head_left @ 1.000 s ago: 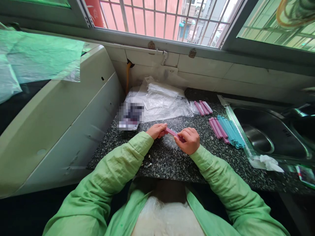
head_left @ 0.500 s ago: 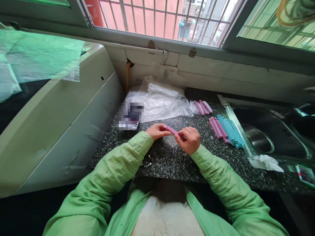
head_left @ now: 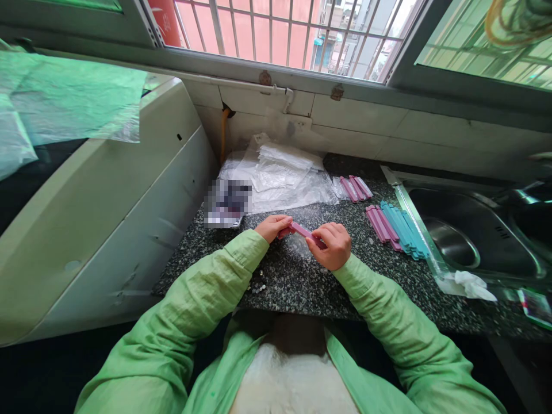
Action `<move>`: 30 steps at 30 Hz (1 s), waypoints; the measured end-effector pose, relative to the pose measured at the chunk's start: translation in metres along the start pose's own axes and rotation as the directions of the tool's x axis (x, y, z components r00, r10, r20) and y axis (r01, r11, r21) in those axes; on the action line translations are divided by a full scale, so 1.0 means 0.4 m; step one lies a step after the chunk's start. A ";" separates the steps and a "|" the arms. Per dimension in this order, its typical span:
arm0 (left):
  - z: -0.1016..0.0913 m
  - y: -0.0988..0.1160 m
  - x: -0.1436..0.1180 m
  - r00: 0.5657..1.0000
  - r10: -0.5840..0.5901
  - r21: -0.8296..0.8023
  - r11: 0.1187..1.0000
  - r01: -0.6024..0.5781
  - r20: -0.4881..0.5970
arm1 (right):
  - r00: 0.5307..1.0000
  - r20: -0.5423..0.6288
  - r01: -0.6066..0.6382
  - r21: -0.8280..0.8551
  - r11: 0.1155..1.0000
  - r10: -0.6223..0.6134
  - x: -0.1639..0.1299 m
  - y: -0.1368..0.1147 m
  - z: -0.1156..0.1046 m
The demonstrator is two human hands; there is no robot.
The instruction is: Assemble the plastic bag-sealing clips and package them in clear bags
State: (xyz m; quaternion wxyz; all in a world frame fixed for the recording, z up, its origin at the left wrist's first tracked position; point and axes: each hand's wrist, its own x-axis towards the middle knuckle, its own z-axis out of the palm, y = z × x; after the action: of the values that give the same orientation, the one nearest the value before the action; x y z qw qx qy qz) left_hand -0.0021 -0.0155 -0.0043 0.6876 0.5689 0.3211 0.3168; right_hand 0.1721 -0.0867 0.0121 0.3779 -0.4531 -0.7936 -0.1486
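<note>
A slim pink strip-like stick (head_left: 303,231) is held between my two hands above the dark speckled counter (head_left: 297,287). My left hand (head_left: 273,227) pinches its far left end, with thumb and fingers closed over the tip. My right hand (head_left: 331,244) wraps round the lower right end. Off to the right lie more pink sticks (head_left: 380,224) beside a row of turquoise sticks (head_left: 405,230). Farther back, several pink sticks (head_left: 354,188) rest with clear plastic under or around them. Small clear shiny pieces (head_left: 259,283) are scattered near my left sleeve.
Clear plastic bags (head_left: 284,172) are heaped against the tiled wall. In front of them lies a blurred-out phone-like object (head_left: 228,204). A steel sink (head_left: 483,230) fills the right side, with a crumpled white tissue (head_left: 474,286) at its near corner. A pale appliance (head_left: 129,230) blocks the left.
My left hand has changed its grip at the stick's end, its fingers now folded over the tip. My right hand holds nearly the same place.
</note>
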 end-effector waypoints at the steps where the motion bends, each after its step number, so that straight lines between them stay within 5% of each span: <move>1: 0.001 -0.001 0.001 1.000 -0.004 -0.008 1.000 0.004 0.001 | 1.000 -0.003 -0.003 0.000 1.000 0.003 0.000 0.000 0.000; 19: 0.023 0.051 -0.017 0.996 -0.085 0.030 0.996 0.085 -0.006 | 0.999 -0.002 -0.053 0.009 0.999 0.053 0.001 0.000 0.005; 30: 0.003 0.023 -0.010 0.996 -0.086 0.061 0.994 0.086 -0.006 | 0.998 -0.009 -0.063 0.096 0.993 0.064 0.000 -0.001 0.003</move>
State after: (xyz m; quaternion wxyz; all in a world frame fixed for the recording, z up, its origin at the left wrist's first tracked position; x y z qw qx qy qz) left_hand -0.0041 -0.0178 0.0050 0.6823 0.5748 0.3561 0.2780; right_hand 0.1714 -0.0861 0.0112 0.4084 -0.4587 -0.7827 -0.1011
